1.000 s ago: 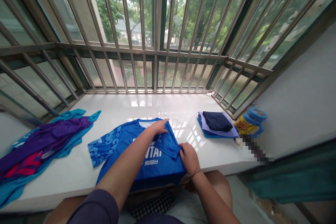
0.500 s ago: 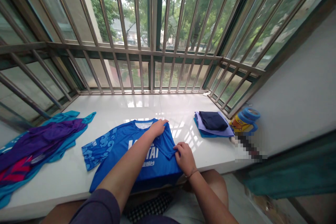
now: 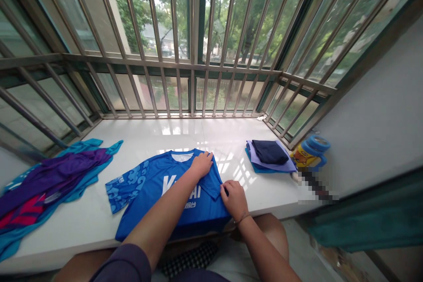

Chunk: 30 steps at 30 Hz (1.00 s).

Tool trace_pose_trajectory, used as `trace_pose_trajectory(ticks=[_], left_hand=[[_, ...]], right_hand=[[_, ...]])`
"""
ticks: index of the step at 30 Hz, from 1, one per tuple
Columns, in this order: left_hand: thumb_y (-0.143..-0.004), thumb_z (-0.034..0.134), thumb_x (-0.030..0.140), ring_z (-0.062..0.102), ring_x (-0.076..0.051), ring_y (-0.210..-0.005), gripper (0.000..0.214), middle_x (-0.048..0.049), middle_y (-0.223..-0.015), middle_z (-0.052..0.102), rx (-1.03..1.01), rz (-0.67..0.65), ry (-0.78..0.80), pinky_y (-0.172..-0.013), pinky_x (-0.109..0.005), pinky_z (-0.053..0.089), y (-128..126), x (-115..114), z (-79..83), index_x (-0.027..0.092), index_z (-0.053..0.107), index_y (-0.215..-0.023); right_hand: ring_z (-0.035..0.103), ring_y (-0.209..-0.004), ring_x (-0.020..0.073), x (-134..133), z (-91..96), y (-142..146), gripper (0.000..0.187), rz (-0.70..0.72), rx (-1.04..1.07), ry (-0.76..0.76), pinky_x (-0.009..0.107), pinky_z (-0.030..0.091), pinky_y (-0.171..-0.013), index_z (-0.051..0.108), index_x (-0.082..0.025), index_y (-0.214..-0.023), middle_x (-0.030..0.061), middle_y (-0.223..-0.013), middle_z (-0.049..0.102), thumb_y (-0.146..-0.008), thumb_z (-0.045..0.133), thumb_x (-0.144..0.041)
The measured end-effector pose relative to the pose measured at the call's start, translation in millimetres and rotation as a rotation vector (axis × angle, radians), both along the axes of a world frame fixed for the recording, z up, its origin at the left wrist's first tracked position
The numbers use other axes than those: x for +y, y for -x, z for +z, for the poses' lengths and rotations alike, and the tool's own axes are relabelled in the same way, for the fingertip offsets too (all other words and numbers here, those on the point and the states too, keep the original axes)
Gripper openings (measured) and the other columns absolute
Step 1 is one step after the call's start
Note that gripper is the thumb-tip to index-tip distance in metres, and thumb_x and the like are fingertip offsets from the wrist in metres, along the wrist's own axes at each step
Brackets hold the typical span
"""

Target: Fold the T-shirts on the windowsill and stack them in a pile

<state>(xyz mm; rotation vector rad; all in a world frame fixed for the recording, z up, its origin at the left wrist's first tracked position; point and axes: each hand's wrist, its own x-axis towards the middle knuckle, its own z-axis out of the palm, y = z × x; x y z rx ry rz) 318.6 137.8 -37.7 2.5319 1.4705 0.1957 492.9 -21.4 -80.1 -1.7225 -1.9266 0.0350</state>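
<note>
White ledge, blue shirt, bars, perhaps curtain

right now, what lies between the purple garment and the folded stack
Head view: the blue shirt, with the left hand on it and right hand at its edge.

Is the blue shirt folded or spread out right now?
The blue shirt is partly folded: its side by the right hand is turned inward over the front, while the opposite sleeve lies spread out.
</note>
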Motion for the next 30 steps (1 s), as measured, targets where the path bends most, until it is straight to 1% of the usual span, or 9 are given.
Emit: trace_pose_trajectory(ticks=[4, 10, 14, 16, 19, 22, 26, 28, 30], left_hand=[[-0.109, 0.045, 0.027, 0.058, -0.034, -0.138, 0.053, -0.0184, -0.162, 0.051, -0.034, 0.033, -0.027, -0.112, -0.047, 0.052, 19, -36, -2.2, 0.022, 0.048, -0.161], [-0.106, 0.054, 0.033, 0.044, -0.037, -0.154, 0.05, -0.0111, -0.17, 0.047, -0.155, 0.049, -0.005, -0.127, -0.063, 0.035, 67, -113, -29.7, 0.032, 0.056, -0.156], [-0.108, 0.047, 0.034, 0.051, -0.033, -0.149, 0.046, -0.0118, -0.163, 0.054, -0.214, 0.198, -0.099, -0.125, -0.055, 0.041, 119, -143, -34.8, 0.028, 0.058, -0.153], [-0.108, 0.042, 0.033, 0.057, -0.034, -0.141, 0.046, -0.0164, -0.154, 0.061, -0.191, 0.397, -0.186, -0.118, -0.052, 0.048, 160, -148, -29.3, 0.021, 0.06, -0.148], [-0.107, 0.041, 0.042, 0.066, -0.043, -0.121, 0.05, -0.0272, -0.132, 0.068, -0.06, 0.794, -0.264, -0.102, -0.058, 0.056, 235, -149, -18.8, 0.008, 0.064, -0.136], [-0.1, 0.052, 0.061, 0.072, -0.044, -0.098, 0.053, -0.0252, -0.103, 0.072, 0.021, 1.061, -0.114, -0.082, -0.055, 0.058, 300, -146, -15.3, 0.012, 0.07, -0.106], [-0.094, 0.065, 0.041, 0.074, -0.037, -0.087, 0.027, -0.0118, -0.076, 0.07, -0.076, 0.988, 0.075, -0.079, -0.046, 0.056, 333, -127, -18.4, 0.02, 0.063, -0.077], [-0.096, 0.062, 0.035, 0.075, -0.034, -0.088, 0.022, -0.0102, -0.078, 0.073, -0.106, 0.95, 0.062, -0.082, -0.043, 0.056, 325, -117, -16.5, 0.02, 0.064, -0.079], [-0.102, 0.055, 0.037, 0.074, -0.032, -0.099, 0.024, -0.0122, -0.097, 0.078, -0.172, 0.907, -0.014, -0.089, -0.043, 0.057, 305, -113, -9.9, 0.02, 0.069, -0.095]], right_hand=[[0.063, -0.099, 0.0245, 3, -4.2, -2, 0.013, 0.004, -0.053, 0.02, 0.035, 0.041, -0.087, 0.073, -0.023, -0.096, 0.0058, -0.102, 0.074, -0.104, 0.064, -0.026], [0.063, -0.097, 0.0253, 9, -7.7, -5, 0.017, 0.032, -0.073, 0.034, 0.037, 0.043, -0.088, 0.072, -0.024, -0.096, 0.0069, -0.101, 0.073, -0.107, 0.059, -0.027], [0.063, -0.097, 0.0254, 10, -7.5, -7, 0.021, 0.027, -0.09, 0.06, 0.037, 0.043, -0.085, 0.071, -0.024, -0.095, 0.0071, -0.102, 0.073, -0.108, 0.056, -0.029], [0.063, -0.097, 0.0255, 10, -7.7, -8, 0.021, 0.028, -0.09, 0.067, 0.037, 0.043, -0.085, 0.071, -0.024, -0.095, 0.0072, -0.102, 0.073, -0.109, 0.056, -0.03], [0.063, -0.098, 0.0256, 11, -8.6, -10, 0.021, 0.034, -0.066, 0.059, 0.037, 0.043, -0.085, 0.071, -0.024, -0.097, 0.0074, -0.103, 0.073, -0.108, 0.056, -0.032], [0.063, -0.097, 0.0254, 12, -10.0, -11, 0.022, 0.043, -0.053, 0.045, 0.037, 0.043, -0.085, 0.071, -0.023, -0.097, 0.0078, -0.103, 0.073, -0.108, 0.055, -0.034], [0.064, -0.096, 0.0257, 12, -11.2, -11, 0.024, 0.045, -0.056, 0.026, 0.037, 0.044, -0.085, 0.072, -0.024, -0.096, 0.0085, -0.103, 0.073, -0.108, 0.054, -0.035], [0.064, -0.097, 0.0261, 12, -11.5, -11, 0.025, 0.04, -0.056, 0.021, 0.038, 0.044, -0.085, 0.072, -0.024, -0.096, 0.0086, -0.103, 0.073, -0.108, 0.054, -0.036], [0.065, -0.097, 0.0265, 13, -11.7, -11, 0.025, 0.041, -0.056, 0.019, 0.038, 0.045, -0.085, 0.072, -0.024, -0.095, 0.0088, -0.103, 0.073, -0.107, 0.054, -0.036]])
